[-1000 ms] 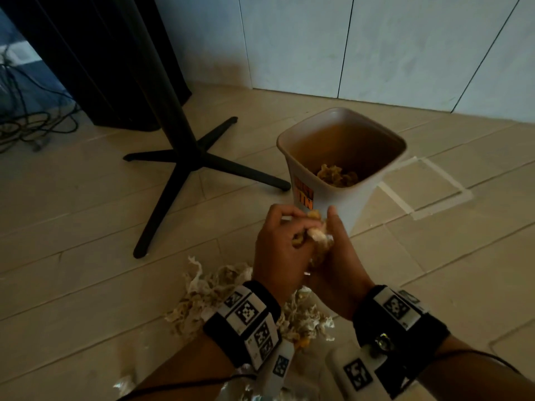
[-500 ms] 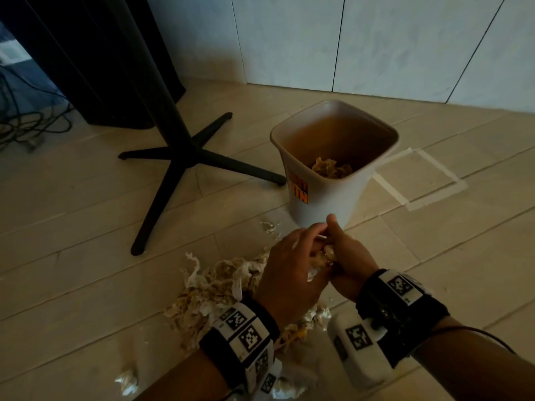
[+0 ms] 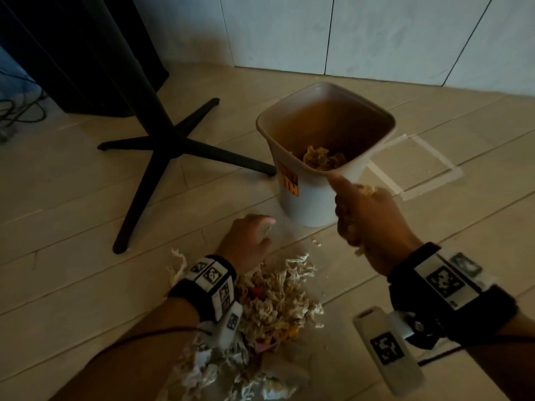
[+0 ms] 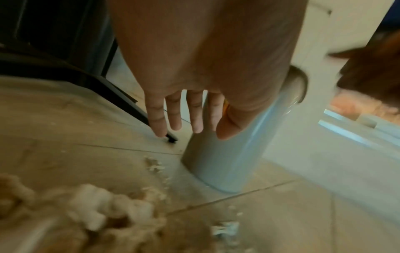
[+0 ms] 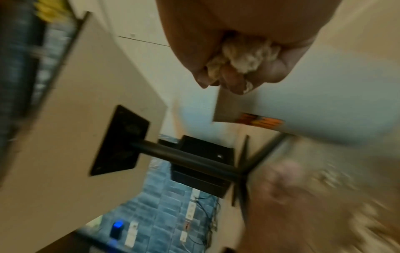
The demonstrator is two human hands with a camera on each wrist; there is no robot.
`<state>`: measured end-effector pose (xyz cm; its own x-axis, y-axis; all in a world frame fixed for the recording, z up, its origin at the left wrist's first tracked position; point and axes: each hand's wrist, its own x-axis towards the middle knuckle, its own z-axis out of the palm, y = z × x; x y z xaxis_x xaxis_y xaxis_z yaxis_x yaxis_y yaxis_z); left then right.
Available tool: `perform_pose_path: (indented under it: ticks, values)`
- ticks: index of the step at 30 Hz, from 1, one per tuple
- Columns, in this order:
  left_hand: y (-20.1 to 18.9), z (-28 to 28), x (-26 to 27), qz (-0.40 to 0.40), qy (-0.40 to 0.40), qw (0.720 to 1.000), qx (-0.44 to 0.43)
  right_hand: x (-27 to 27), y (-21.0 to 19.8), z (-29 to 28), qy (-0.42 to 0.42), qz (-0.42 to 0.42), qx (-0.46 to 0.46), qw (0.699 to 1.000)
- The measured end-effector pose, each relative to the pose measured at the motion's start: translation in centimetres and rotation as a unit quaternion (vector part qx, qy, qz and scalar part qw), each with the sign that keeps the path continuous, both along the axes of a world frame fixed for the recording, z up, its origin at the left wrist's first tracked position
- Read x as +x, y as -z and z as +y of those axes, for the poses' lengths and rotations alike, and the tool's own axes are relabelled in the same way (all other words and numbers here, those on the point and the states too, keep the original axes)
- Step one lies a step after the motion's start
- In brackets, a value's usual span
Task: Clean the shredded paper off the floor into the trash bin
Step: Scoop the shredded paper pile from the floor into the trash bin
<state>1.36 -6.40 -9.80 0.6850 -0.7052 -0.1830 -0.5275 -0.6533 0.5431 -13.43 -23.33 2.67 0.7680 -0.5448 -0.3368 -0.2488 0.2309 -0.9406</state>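
Observation:
A white trash bin (image 3: 307, 198) with an orange label stands on the floor, some shredded paper (image 3: 322, 159) lying inside it. My right hand (image 3: 367, 215) is raised beside the bin's near corner and grips a clump of shredded paper (image 5: 244, 56). A pile of shredded paper (image 3: 275, 302) lies on the floor under my left wrist. My left hand (image 3: 249, 241) hovers low over the floor just ahead of the pile, its fingers (image 4: 175, 114) straight and spread, holding nothing. The bin (image 4: 229, 145) stands right beyond those fingers.
A black table base (image 3: 162, 146) with cross feet stands left of the bin, one foot reaching the bin's side. A dark cabinet (image 3: 86, 53) and a tiled wall (image 3: 376, 33) lie behind. White tape marks (image 3: 417, 169) sit on the floor right of the bin.
The two hands, cupped together over the pile, have parted. My right hand rose toward the bin's rim with a clump of paper; my left hand let go and stays low, fingers spread.

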Motion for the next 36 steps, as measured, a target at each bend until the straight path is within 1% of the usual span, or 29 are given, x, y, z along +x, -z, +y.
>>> perform_pose_path:
  ticks: [2, 4, 7, 10, 12, 15, 17, 19, 21, 23, 26, 28, 31, 33, 36]
  values:
    - [2.1, 0.2, 2.0, 0.001, 0.005, 0.997, 0.078, 0.5, -2.4, -0.6, -0.014, -0.052, -0.031, 0.998]
    - [3.6, 0.0, 3.7, 0.011, 0.019, 0.990, 0.137, 1.4, -4.1, -1.5, -0.015, -0.085, -0.061, 0.994]
    - [4.8, -0.9, 5.4, 0.014, 0.036, 0.981, 0.189, 3.4, -5.6, -3.2, -0.003, -0.082, -0.103, 0.991]
    - [5.2, -1.7, 6.0, 0.053, 0.030, 0.974, 0.216, 5.4, -6.2, -4.8, 0.007, -0.072, -0.107, 0.992]
    - [5.3, -2.3, 5.8, 0.070, 0.036, 0.969, 0.235, 6.4, -6.1, -5.7, -0.005, -0.079, -0.092, 0.993]
    - [5.6, -2.7, 4.4, 0.053, 0.058, 0.961, 0.264, 7.5, -5.4, -6.8, -0.062, -0.079, -0.074, 0.992]
    - [5.8, -2.9, 2.6, 0.064, 0.048, 0.956, 0.283, 8.3, -5.1, -7.3, -0.054, -0.054, -0.073, 0.994]
    - [5.8, -3.3, 0.3, 0.079, 0.057, 0.951, 0.295, 9.1, -4.8, -7.7, -0.031, -0.037, -0.095, 0.994]
    - [5.5, -3.8, -1.7, 0.075, 0.078, 0.949, 0.296, 9.8, -4.6, -7.8, -0.023, -0.019, -0.126, 0.992]
    - [5.4, -4.0, -3.3, 0.056, 0.105, 0.953, 0.278, 10.3, -4.3, -7.7, -0.033, 0.006, -0.152, 0.988]
    - [5.8, -4.0, -5.3, -0.010, 0.145, 0.955, 0.257, 10.5, -4.0, -7.5, -0.059, 0.047, -0.178, 0.981]
    - [6.2, -3.7, -6.0, -0.035, 0.159, 0.957, 0.239, 10.3, -3.8, -7.4, -0.075, 0.059, -0.196, 0.976]
    - [6.3, -3.3, -6.2, -0.035, 0.184, 0.962, 0.199, 9.8, -3.9, -7.4, -0.092, 0.055, -0.229, 0.968]
    - [6.0, -3.0, -5.9, -0.022, 0.191, 0.964, 0.184, 9.1, -4.2, -7.3, -0.098, 0.049, -0.271, 0.956]
    - [5.3, -2.4, -5.2, -0.002, 0.153, 0.976, 0.151, 7.6, -4.2, -7.1, -0.085, 0.004, -0.346, 0.934]
